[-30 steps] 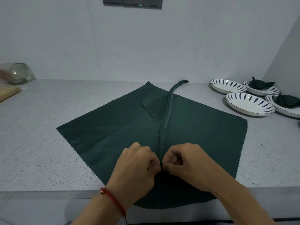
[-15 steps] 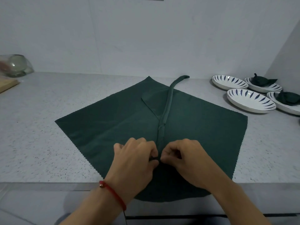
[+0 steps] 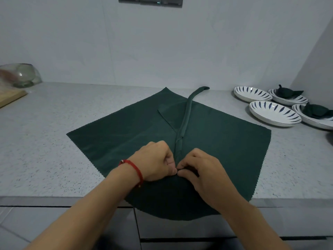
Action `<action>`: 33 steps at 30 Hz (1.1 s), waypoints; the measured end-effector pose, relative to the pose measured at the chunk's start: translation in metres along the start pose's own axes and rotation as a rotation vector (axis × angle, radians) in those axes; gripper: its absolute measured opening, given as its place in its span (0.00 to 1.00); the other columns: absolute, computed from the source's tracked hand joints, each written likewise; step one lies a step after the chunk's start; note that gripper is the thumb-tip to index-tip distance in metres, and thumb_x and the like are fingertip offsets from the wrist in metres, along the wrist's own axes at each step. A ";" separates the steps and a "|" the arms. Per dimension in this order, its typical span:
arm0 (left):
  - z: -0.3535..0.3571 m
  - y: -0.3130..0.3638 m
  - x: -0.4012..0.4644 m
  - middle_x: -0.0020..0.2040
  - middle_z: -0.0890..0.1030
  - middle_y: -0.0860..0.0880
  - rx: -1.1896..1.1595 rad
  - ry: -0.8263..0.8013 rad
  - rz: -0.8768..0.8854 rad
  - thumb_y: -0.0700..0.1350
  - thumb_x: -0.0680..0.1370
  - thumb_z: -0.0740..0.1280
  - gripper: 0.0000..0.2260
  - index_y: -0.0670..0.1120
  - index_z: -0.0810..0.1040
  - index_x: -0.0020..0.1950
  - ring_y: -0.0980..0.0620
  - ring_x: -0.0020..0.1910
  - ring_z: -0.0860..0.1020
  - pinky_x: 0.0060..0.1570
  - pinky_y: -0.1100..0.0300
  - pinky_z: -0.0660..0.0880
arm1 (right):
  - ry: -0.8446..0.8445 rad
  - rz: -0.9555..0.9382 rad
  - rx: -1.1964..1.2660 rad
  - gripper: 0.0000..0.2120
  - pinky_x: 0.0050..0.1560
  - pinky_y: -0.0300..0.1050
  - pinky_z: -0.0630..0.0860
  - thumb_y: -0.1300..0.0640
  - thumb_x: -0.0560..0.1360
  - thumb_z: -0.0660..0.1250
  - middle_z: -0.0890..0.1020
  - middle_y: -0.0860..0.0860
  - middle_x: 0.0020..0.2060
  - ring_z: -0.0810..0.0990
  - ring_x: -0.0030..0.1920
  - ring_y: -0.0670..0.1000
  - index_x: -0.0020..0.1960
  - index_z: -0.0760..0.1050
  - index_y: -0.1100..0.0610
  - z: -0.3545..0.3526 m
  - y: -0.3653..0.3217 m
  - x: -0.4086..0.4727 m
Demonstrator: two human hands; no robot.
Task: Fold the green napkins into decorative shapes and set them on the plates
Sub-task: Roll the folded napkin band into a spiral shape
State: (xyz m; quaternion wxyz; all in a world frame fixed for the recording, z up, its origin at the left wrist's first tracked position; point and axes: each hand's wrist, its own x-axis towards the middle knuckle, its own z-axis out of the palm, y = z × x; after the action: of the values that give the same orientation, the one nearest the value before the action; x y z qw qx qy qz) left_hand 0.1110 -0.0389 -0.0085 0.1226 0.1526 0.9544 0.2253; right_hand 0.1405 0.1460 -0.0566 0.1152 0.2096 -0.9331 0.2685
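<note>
A large green napkin [image 3: 216, 141] lies spread flat at the centre of the frame on the speckled counter [image 3: 45, 141], its lower corner hanging over the counter's front edge. A thin rolled strip [image 3: 185, 116] of the same cloth runs up the middle of it, the far tip curling toward the upper right. At the near end of that strip both hands meet: the left hand [image 3: 155, 161], with a red cord at the wrist, and the right hand [image 3: 200, 170] each close their grip on the cloth, thumbs and fingertips pinched together on the fold, touching one another.

The step in hand looks like the rolling or pleating of the centre line, still early in shaping this napkin. In the right of the frame stand four patterned plates; the two rightmost ones [image 3: 288, 100] [image 3: 317, 120] already carry folded napkins, while the upper empty plate [image 3: 252, 93] and the lower empty plate [image 3: 273, 113] wait.

The next move probably calls for a steady, even pinch from both hands, so the roll stays tight and straight, without dragging the loose cloth off the counter edge.
</note>
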 end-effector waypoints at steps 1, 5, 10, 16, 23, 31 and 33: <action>0.003 -0.001 -0.002 0.41 0.79 0.58 0.018 0.048 0.010 0.51 0.74 0.74 0.05 0.53 0.82 0.41 0.56 0.45 0.79 0.49 0.56 0.79 | -0.001 -0.004 0.019 0.01 0.46 0.47 0.76 0.52 0.77 0.71 0.76 0.41 0.43 0.76 0.45 0.44 0.46 0.81 0.47 0.000 0.000 0.001; 0.022 -0.002 -0.014 0.47 0.75 0.57 0.083 0.268 0.087 0.53 0.76 0.72 0.05 0.55 0.79 0.48 0.56 0.49 0.74 0.52 0.58 0.74 | -0.083 0.049 -0.003 0.04 0.43 0.37 0.72 0.52 0.78 0.71 0.80 0.44 0.39 0.77 0.41 0.44 0.45 0.83 0.50 -0.007 -0.005 0.010; 0.019 -0.002 -0.008 0.44 0.78 0.56 0.078 0.250 0.041 0.48 0.77 0.71 0.03 0.52 0.80 0.43 0.54 0.46 0.77 0.47 0.57 0.75 | -0.135 0.116 0.072 0.03 0.37 0.31 0.69 0.53 0.76 0.73 0.80 0.43 0.32 0.77 0.37 0.39 0.46 0.80 0.50 -0.013 -0.004 0.021; -0.006 -0.004 0.013 0.41 0.83 0.55 -0.009 -0.026 -0.006 0.45 0.74 0.74 0.03 0.52 0.85 0.41 0.54 0.46 0.82 0.51 0.56 0.81 | -0.089 -0.010 -0.053 0.06 0.41 0.35 0.67 0.51 0.75 0.74 0.77 0.44 0.37 0.74 0.40 0.45 0.49 0.78 0.49 -0.006 0.000 0.015; 0.016 0.000 0.001 0.45 0.79 0.55 0.044 0.241 0.062 0.47 0.77 0.71 0.04 0.54 0.79 0.43 0.52 0.47 0.78 0.51 0.52 0.79 | -0.120 0.092 0.063 0.05 0.44 0.37 0.73 0.51 0.78 0.71 0.79 0.46 0.40 0.77 0.43 0.43 0.44 0.82 0.50 -0.010 0.000 0.025; 0.008 0.008 0.014 0.50 0.76 0.48 0.131 0.138 0.019 0.42 0.77 0.67 0.04 0.51 0.74 0.44 0.47 0.51 0.76 0.49 0.53 0.76 | -0.126 0.099 0.047 0.07 0.40 0.37 0.73 0.51 0.74 0.75 0.80 0.46 0.35 0.77 0.38 0.44 0.48 0.78 0.49 -0.010 -0.003 0.027; 0.001 0.008 0.020 0.52 0.77 0.46 0.084 0.098 -0.021 0.44 0.77 0.67 0.01 0.48 0.77 0.47 0.46 0.52 0.77 0.52 0.51 0.78 | -0.108 0.059 -0.004 0.09 0.41 0.38 0.73 0.52 0.73 0.76 0.79 0.46 0.35 0.77 0.38 0.45 0.49 0.78 0.49 -0.009 -0.001 0.028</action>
State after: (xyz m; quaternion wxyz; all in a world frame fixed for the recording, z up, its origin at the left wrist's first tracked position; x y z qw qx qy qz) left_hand 0.0944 -0.0251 -0.0090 0.0716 0.1363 0.9694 0.1910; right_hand 0.1176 0.1408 -0.0393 0.0569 0.1958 -0.9444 0.2580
